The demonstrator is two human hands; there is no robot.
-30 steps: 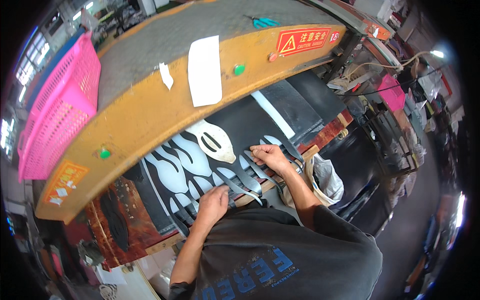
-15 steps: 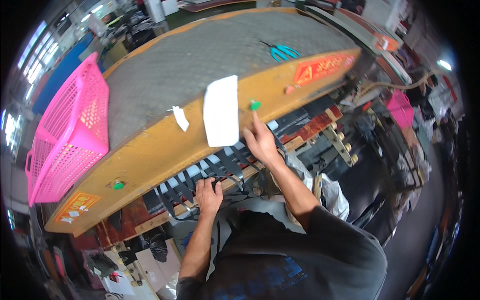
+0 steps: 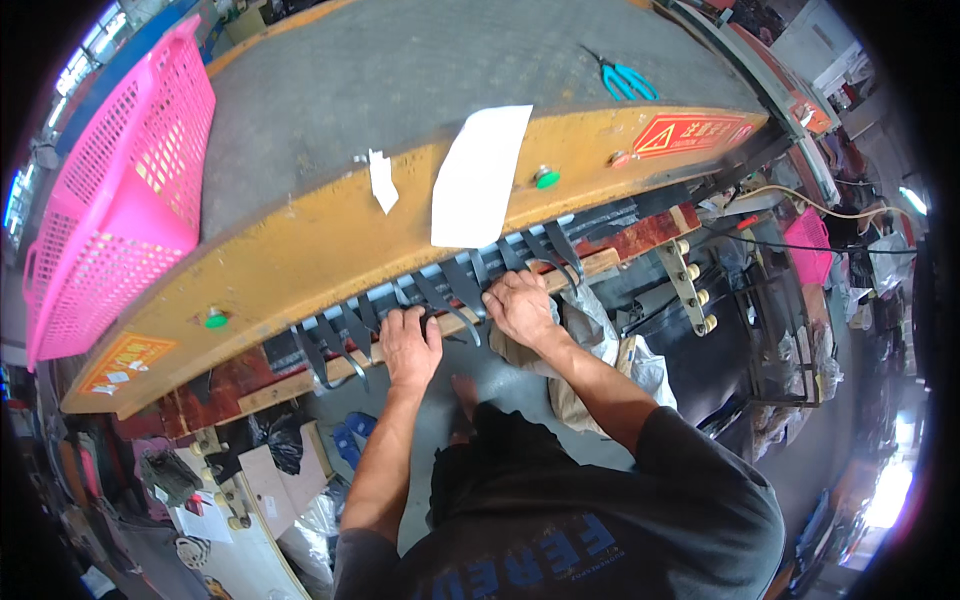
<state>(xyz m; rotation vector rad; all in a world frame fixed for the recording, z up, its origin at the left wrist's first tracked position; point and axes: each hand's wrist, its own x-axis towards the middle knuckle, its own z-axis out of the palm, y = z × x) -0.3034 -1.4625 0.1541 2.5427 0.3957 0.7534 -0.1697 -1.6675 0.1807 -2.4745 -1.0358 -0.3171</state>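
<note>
Several black straps point(image 3: 460, 282) lie side by side under the yellow press beam, their loose ends hanging over a wooden edge strip point(image 3: 280, 390). My left hand point(image 3: 408, 345) is at this edge with its fingers bent and close together, closed on a strap; the fingertips are partly hidden. A little to the right, my right hand point(image 3: 522, 312) is curled over the straps at the same edge, fingers together. White pieces show between the straps. Above my right hand, a green button point(image 3: 546, 177) is on the front of the yellow beam point(image 3: 330, 230).
A pink basket point(image 3: 130, 200) stands on the machine's left, and turquoise-handled snips point(image 3: 626, 80) lie on its grey top. A white sheet point(image 3: 480, 180) hangs on the beam. Below are sacks point(image 3: 575, 385) and blue slippers point(image 3: 352, 436). Another green button point(image 3: 215, 318) is at left.
My right hand has left the green button and come down onto the straps, its pointing finger now curled. My left hand stays at the straps. The view has shifted.
</note>
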